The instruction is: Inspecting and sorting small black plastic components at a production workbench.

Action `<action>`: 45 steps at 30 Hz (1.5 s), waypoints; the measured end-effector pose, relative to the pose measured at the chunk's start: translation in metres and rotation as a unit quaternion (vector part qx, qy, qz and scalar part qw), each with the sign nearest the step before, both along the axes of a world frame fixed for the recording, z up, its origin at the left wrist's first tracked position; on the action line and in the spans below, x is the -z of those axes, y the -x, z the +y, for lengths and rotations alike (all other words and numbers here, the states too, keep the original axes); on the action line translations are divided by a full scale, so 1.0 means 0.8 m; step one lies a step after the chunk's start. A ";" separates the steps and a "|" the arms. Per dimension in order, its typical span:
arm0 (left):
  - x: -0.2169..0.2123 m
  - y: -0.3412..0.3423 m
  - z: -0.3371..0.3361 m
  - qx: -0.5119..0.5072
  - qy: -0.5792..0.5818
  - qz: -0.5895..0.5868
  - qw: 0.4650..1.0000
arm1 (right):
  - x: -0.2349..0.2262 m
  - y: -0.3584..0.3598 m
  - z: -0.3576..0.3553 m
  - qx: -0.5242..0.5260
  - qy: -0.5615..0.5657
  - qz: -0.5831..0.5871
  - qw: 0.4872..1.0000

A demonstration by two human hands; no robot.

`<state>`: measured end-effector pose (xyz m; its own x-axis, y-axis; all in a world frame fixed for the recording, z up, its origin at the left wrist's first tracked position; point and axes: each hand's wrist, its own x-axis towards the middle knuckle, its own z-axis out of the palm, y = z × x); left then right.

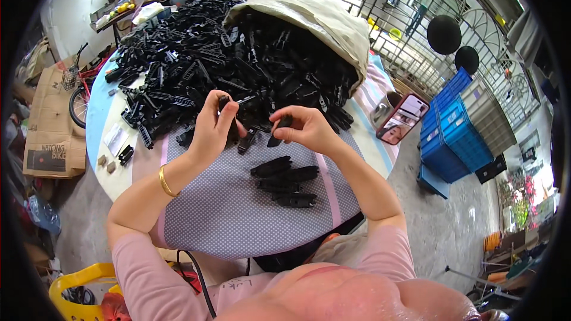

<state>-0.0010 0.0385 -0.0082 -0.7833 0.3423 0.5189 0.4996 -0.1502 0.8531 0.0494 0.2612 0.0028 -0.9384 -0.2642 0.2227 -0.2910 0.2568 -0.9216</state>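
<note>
Several elongated, ridged black pieces

Counting from between the left hand and the right hand, I find the heap of black parts blocking 10 to 12 o'clock, the sack at 1, and the phone at 3. The small group of black pieces obstructs me at 5 o'clock, but toward 7 I could pass low above the dotted cloth.
</note>
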 end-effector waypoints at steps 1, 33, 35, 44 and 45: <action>-0.003 -0.001 0.000 0.056 -0.053 -0.112 0.991 | -0.004 -0.003 -0.001 -0.007 -0.006 -0.051 0.999; -0.001 -0.010 -0.002 0.223 -0.057 -0.417 0.879 | 0.001 -0.012 -0.013 -0.014 0.010 -0.007 1.000; 0.003 -0.008 0.000 0.219 -0.071 -0.402 0.886 | -0.002 -0.012 -0.015 -0.014 0.029 -0.025 0.999; 0.003 -0.021 0.011 0.071 0.054 -0.219 0.972 | 0.013 -0.012 -0.032 0.077 0.128 -0.087 0.985; 0.004 -0.024 0.013 0.038 0.101 -0.166 0.980 | 0.013 -0.012 -0.033 0.078 0.129 -0.088 0.985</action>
<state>0.0182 0.0489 -0.0115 -0.8662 0.4751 0.1552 0.1832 0.0128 0.9830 0.0592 0.2348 -0.0080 -0.9931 -0.0709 0.0936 -0.0964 0.0373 -0.9946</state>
